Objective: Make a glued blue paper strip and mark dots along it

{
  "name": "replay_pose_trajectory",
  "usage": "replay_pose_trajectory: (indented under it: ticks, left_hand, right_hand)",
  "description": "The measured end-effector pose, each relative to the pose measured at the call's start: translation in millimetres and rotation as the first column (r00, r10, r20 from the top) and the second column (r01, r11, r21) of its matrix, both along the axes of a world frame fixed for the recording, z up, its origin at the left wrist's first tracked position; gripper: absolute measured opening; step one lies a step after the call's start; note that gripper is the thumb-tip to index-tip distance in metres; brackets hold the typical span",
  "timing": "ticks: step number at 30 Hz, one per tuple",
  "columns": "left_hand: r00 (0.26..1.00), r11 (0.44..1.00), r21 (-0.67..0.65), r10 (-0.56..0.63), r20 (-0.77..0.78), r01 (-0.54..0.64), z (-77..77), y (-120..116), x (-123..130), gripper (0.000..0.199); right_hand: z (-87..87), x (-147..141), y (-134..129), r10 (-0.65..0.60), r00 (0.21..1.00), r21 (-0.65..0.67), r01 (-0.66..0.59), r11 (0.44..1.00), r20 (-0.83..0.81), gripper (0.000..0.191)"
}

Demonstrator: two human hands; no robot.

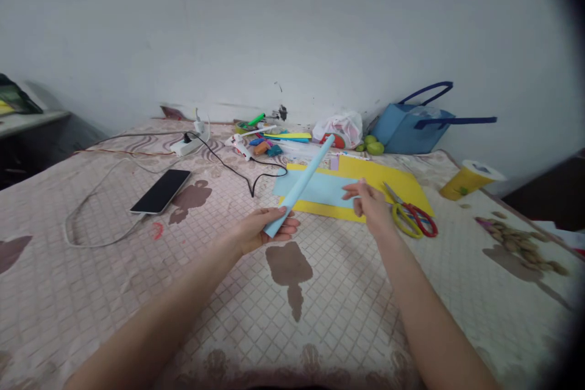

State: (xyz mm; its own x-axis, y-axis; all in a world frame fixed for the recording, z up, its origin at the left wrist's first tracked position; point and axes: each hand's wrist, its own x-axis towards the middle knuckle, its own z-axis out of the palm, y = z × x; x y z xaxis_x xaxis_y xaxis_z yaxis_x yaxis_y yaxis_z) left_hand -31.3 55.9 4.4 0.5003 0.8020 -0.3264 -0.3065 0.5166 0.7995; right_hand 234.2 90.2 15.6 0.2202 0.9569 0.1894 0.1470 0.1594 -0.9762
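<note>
Toward the left of the cloth-covered desk (105,292), a dark-screened smartphone (161,191) lies flat, a white charging cable (86,247) looping out from its near end, well in from the slanting left edge. Farther back, a white power strip (186,145) sits near the far edge, and a black cord (223,163) runs rightward from it past a white glue gun (239,147). The hands are apart. In the middle, the left hand (256,230), palm up, grips the near end of a rolled light-blue paper tube (304,183) between thumb and fingers; its far end slants up and rightward, over a flat light-blue sheet (315,189). The right hand (371,204), fingers loosely parted, is over that sheet's right end. Patterned cloth stretches between the forearms to the near edge. Beneath the blue sheet lies yellow paper (411,183), with scissors (405,207) across its near right corner, just right of the right hand. A yellow-wrapped roll (461,183) stands close to the right edge.
</note>
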Motion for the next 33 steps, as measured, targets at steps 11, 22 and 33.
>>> replay_pose_trajectory:
  ticks: [11, 22, 33]
  left_hand:
    - [0.969, 0.974, 0.100, -0.186, -0.161, 0.203, -11.5, -12, 14, 0.039]
    - [0.966, 0.963, 0.181, -0.160, -0.205, 0.198, -10.0, -11, 11, 0.045]
    - [0.947, 0.975, 0.185, -0.063, -0.315, 0.127, -15.9, -15, 19, 0.036]
  right_hand:
    - [-21.4, -67, -25, 0.270, 0.852, -0.211, -0.394, 0.895, -0.448, 0.029]
    - [-25.0, -67, -25, 0.319, 0.828, -0.221, -0.456, 0.862, -0.461, 0.027]
    - [-29.2, -78, -31, 0.318, 0.825, -0.221, -0.457, 0.862, -0.467, 0.028]
